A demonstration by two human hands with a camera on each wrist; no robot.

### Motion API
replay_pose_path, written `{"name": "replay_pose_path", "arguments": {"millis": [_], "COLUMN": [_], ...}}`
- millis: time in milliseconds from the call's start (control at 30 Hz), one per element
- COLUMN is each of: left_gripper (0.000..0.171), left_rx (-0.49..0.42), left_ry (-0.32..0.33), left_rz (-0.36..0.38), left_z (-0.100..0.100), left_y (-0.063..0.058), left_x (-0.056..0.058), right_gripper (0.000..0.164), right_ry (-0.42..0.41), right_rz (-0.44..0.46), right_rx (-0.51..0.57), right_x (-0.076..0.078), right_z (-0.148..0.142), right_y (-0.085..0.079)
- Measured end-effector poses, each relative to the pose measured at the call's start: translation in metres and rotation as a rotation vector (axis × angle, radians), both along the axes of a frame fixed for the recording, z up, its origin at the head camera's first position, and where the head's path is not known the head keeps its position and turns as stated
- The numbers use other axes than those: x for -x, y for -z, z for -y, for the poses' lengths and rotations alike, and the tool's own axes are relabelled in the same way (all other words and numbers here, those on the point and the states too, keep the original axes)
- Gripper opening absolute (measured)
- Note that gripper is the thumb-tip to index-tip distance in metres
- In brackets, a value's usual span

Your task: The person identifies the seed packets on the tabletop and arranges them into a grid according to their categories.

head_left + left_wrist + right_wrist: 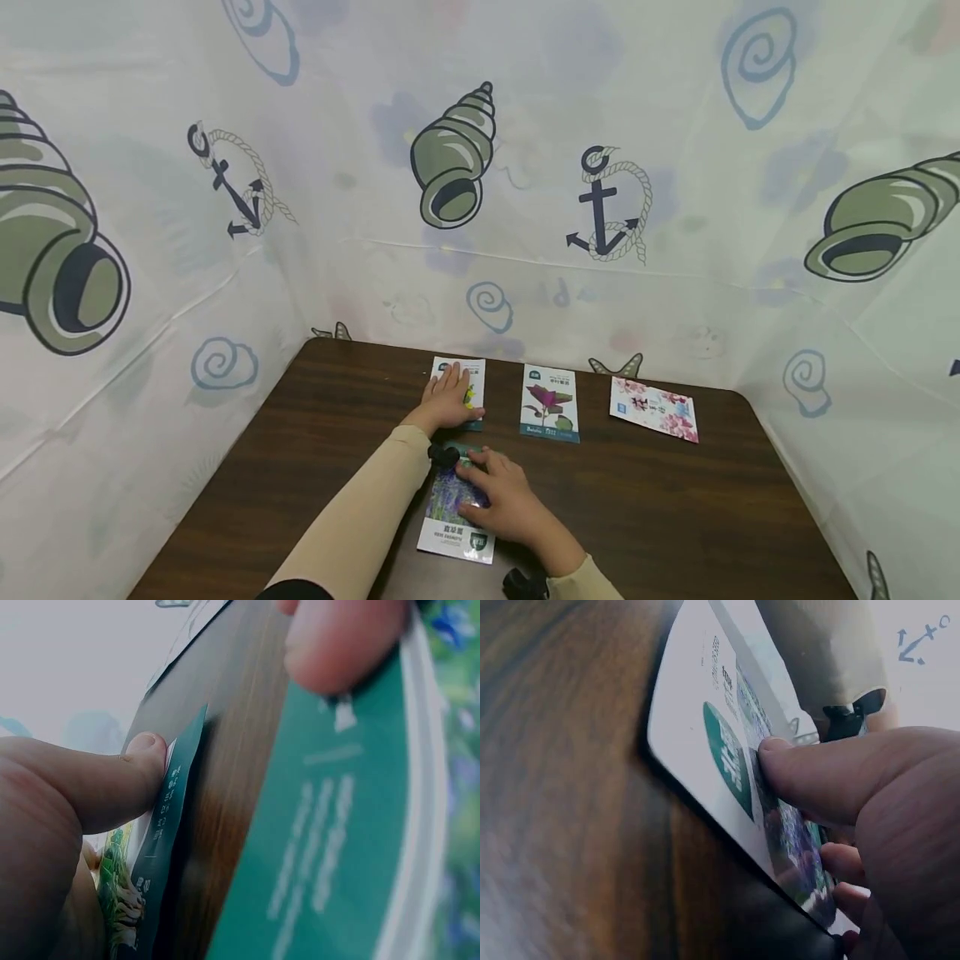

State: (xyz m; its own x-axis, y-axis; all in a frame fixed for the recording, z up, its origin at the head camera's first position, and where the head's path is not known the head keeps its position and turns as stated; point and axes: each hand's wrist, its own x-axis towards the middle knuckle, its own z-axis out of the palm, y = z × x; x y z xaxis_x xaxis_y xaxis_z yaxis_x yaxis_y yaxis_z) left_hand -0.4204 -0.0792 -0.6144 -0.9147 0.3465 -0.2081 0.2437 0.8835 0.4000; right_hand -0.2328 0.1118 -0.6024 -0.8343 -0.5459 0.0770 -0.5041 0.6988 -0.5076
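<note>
My left hand [444, 403] rests flat on a white seed packet [475, 367] with yellow flowers and a dark teal band, at the far left of the table. In the left wrist view the thumb touches that packet's edge [166, 817]. Nearer to me, below the left forearm, lies a seed packet with purple flowers [454, 540], its white printed end towards me. The right hand [510, 500] rests over its right side with fingers spread. Its thumb touches the printed face in the right wrist view, and the other fingers lie farther along the packet [697, 720].
A packet with a purple-leaved plant [550, 403] lies at the back middle of the brown wooden table [675, 517]. To its right is a pink blossom packet [654, 408], set at a slant. Patterned white cloth [540, 308] stands behind and on both sides.
</note>
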Motion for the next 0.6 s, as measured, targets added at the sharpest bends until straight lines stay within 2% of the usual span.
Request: {"name": "replay_pose_path", "arguments": {"millis": [167,333,600], "left_gripper": [0.107,0.107,0.105], "left_rx": [0.011,0.028,0.015], "left_ry": [0.0,0.001,-0.009], "left_rz": [-0.009,-0.023,-0.018], "left_z": [0.0009,0.0002,-0.0007], "left_y": [0.0009,0.0027,0.0054], "left_x": [0.0001,0.001,0.002], "right_gripper": [0.063,0.072,0.065], "right_ry": [-0.051,-0.069,-0.077], "right_rz": [0.04,0.117,0.098], "right_rx": [0.024,0.059,0.079], "right_x": [-0.0005,0.0025,0.0039], "right_z": [-0.002,-0.0041,-0.0052], "right_y": [-0.0006,-0.0033,-0.0022]}}
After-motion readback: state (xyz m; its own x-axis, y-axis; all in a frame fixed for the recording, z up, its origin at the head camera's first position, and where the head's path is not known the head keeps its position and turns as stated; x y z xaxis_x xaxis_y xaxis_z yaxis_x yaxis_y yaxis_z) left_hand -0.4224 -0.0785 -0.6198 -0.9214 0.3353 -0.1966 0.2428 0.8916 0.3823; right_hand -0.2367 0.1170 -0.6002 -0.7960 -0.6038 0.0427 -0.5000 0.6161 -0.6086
